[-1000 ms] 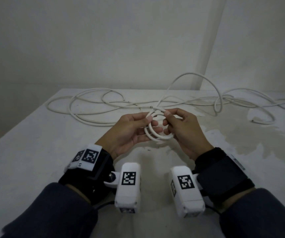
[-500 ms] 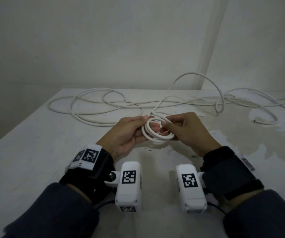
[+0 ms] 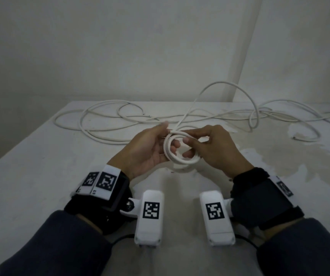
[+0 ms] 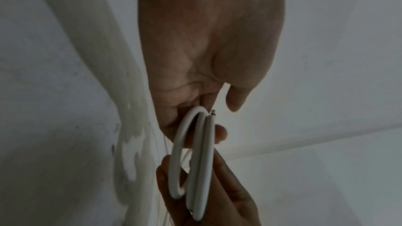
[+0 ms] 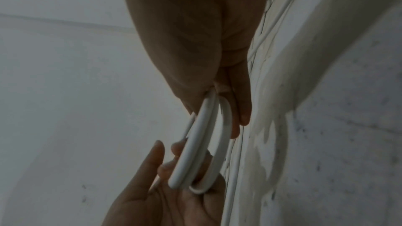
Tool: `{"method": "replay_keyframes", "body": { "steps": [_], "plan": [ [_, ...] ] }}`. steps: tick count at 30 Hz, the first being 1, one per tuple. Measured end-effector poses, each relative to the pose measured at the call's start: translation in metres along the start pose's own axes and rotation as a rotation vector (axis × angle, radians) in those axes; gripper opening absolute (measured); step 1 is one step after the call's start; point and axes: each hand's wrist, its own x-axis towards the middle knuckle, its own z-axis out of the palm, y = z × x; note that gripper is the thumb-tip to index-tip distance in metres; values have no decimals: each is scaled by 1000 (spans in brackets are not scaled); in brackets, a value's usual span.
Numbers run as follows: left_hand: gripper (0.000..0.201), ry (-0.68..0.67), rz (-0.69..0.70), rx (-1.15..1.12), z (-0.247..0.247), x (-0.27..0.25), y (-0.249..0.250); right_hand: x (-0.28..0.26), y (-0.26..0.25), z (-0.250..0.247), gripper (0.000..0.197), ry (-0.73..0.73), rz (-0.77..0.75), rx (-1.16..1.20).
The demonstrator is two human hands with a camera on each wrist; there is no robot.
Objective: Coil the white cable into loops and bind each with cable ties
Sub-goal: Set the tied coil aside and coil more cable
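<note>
Both hands hold a small coil (image 3: 182,161) of white cable above the table. My left hand (image 3: 152,148) curls its fingers through the coil's left side, thumb at the top. My right hand (image 3: 214,150) pinches the right side between thumb and fingers. In the left wrist view the coil (image 4: 202,161) shows edge-on, two or three turns, with the cable's cut end (image 4: 213,110) at its top. In the right wrist view the coil (image 5: 195,143) runs from the right hand's fingers down into the left palm (image 5: 174,204). No cable tie is in view.
The rest of the white cable (image 3: 104,137) lies in loose loops across the back of the white table (image 3: 30,176). One arc (image 3: 230,84) rises from the coil and drops to the right. Stains (image 3: 279,156) mark the table's right half. Walls stand close behind.
The right hand has shifted its hold round to the coil's right side. The left thumb has moved up to the coil's top. The coil has stayed between the hands.
</note>
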Motion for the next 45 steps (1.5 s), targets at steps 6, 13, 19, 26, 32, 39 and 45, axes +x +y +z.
{"method": "replay_keyframes", "body": {
  "steps": [6, 13, 19, 26, 32, 39, 45],
  "plan": [
    [20, -53, 0, -69, 4, 3, -6, -1, 0, -1, 18, 101, -39, 31],
    [22, -41, -73, -210, 4, 3, -2, 1, -2, 0, 22, 14, -16, 67],
    [26, 30, 3, -104, 4, 4, -5, -1, -5, 0, 16, -49, -53, 46],
    [22, -6, 25, -114, 2, 5, -6, -4, -5, -3, 14, -28, 75, 306],
    [23, -67, 29, 156, 1, 0, -3, 0, -2, -2, 11, 40, 15, 255],
    [28, -57, 56, 331, 7, -3, -3, -2, -3, -2, 13, 43, -4, 234],
    [33, -54, 170, 462, 3, -1, 0, -1, -7, -5, 38, 77, -29, 220]
  ]
}}
